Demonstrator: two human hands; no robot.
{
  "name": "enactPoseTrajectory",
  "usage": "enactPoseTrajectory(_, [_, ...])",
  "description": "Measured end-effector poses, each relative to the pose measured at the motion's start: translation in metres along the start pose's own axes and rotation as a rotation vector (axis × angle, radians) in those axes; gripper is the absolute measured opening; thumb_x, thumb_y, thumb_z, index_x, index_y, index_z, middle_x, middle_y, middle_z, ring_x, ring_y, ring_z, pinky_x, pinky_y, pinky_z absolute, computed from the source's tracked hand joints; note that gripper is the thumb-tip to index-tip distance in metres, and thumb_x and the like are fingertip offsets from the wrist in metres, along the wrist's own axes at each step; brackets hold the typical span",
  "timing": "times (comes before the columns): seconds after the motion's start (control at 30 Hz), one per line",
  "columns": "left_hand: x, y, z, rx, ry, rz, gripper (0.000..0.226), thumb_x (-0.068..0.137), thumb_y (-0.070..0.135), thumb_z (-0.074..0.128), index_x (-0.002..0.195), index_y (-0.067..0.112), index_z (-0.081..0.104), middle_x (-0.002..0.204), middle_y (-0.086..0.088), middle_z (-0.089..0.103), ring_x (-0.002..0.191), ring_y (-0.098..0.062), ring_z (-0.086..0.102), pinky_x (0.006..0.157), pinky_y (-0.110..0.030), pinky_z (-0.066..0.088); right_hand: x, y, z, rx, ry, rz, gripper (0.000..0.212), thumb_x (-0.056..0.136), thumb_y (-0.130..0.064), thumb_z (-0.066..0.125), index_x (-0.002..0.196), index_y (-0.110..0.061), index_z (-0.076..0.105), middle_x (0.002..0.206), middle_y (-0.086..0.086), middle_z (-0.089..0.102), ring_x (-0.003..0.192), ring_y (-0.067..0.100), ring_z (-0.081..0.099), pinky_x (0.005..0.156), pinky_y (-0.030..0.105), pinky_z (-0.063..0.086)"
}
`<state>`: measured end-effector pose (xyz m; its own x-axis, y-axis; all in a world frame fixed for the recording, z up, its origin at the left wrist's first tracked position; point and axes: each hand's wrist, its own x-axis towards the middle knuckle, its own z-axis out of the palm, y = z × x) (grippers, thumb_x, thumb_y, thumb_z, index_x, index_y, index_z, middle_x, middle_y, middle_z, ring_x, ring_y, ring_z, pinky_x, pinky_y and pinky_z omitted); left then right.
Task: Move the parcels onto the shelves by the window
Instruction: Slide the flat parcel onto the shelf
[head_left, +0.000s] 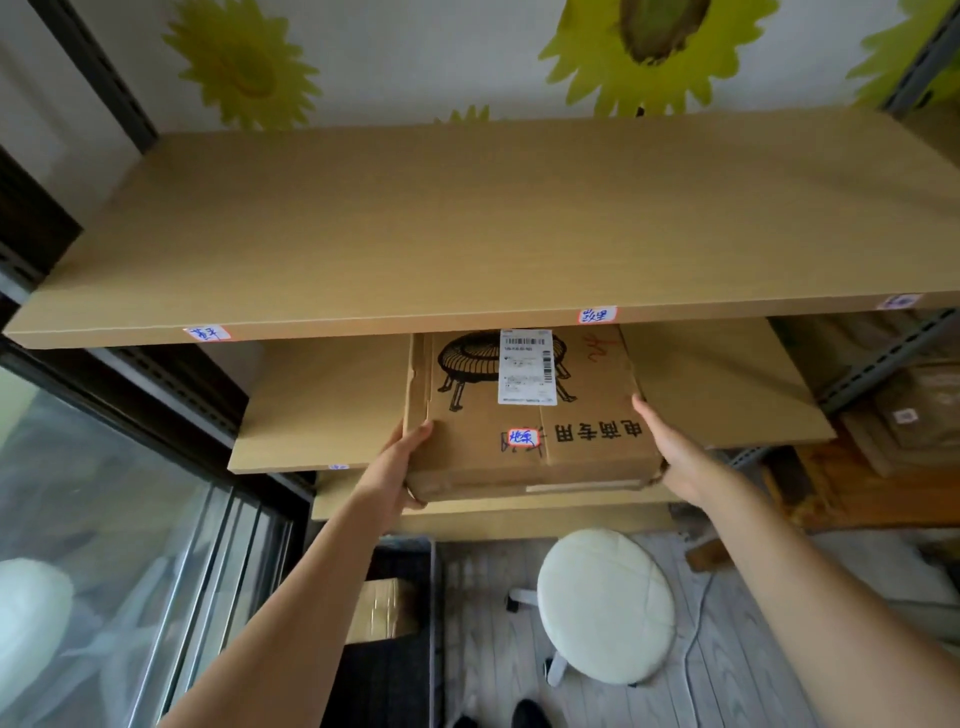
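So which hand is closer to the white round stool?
Right. The right hand holds the box's side above the stool; the left hand grips the far side, nearer the window.

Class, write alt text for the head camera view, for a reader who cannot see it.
Two bare hands, left hand and right hand, grip the sides of a flat brown cardboard parcel with a white shipping label, its far end on the second light wooden shelf. A round white stool stands on the floor below.
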<state>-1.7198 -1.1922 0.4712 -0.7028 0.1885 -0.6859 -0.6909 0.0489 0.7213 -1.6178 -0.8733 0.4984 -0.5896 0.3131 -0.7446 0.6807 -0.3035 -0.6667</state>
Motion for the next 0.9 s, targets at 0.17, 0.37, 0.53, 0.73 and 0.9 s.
enactPoseTrajectory(0.17, [0.020, 0.011, 0.012, -0.022, 0.038, 0.014, 0.049, 0.094, 0.036, 0.066, 0.141, 0.029, 0.055, 0.111, -0.001, 0.065, 0.095, -0.024, 0.056, 0.092, -0.048, 0.041, 0.008, -0.017, 0.000, -0.171, -0.019, 0.031, 0.079, 0.088, -0.067, 0.053, 0.155, -0.033, 0.028, 0.164, 0.006, 0.030, 0.145, 0.036, 0.036, 0.109, 0.064, 0.040])
enactPoseTrajectory(0.37, [0.029, 0.020, 0.031, -0.097, 0.062, 0.036, 0.044, 0.096, 0.033, 0.065, 0.135, 0.039, 0.047, 0.108, 0.003, 0.062, 0.092, -0.021, 0.059, 0.080, -0.042, 0.045, 0.031, -0.023, 0.000, -0.178, 0.065, -0.143, 0.062, 0.100, -0.042, 0.050, 0.155, -0.027, 0.026, 0.166, 0.004, 0.023, 0.149, 0.032, 0.028, 0.110, 0.064, 0.037])
enactPoseTrajectory(0.53, [0.044, 0.022, 0.038, -0.083, 0.111, 0.105, 0.051, 0.095, 0.017, 0.066, 0.142, 0.017, 0.046, 0.106, -0.006, 0.064, 0.091, -0.022, 0.060, 0.082, -0.044, 0.046, 0.052, -0.029, -0.006, -0.045, 0.078, -0.206, 0.068, 0.102, -0.030, 0.046, 0.160, -0.030, 0.010, 0.169, 0.001, 0.014, 0.152, 0.028, 0.022, 0.119, 0.058, 0.024])
enactPoseTrajectory(0.73, [0.047, 0.025, 0.047, 0.064, 0.047, 0.104, 0.050, 0.102, 0.005, 0.048, 0.150, 0.021, 0.047, 0.123, -0.006, 0.061, 0.099, -0.021, 0.058, 0.087, -0.039, 0.044, 0.068, -0.016, -0.010, -0.060, 0.063, -0.222, 0.064, 0.105, -0.018, 0.043, 0.158, -0.040, 0.014, 0.168, -0.001, 0.018, 0.152, 0.025, 0.024, 0.122, 0.051, 0.019])
enactPoseTrajectory(0.9, [0.050, 0.014, 0.046, 0.334, 0.106, 0.092, 0.065, 0.101, 0.014, 0.054, 0.161, 0.021, 0.028, 0.137, -0.010, 0.056, 0.105, -0.024, 0.055, 0.086, -0.036, 0.043, 0.062, -0.004, -0.010, -0.334, 0.106, -0.267, 0.064, 0.105, -0.022, 0.043, 0.159, -0.038, 0.012, 0.166, 0.005, 0.026, 0.146, 0.033, 0.035, 0.115, 0.045, 0.031])
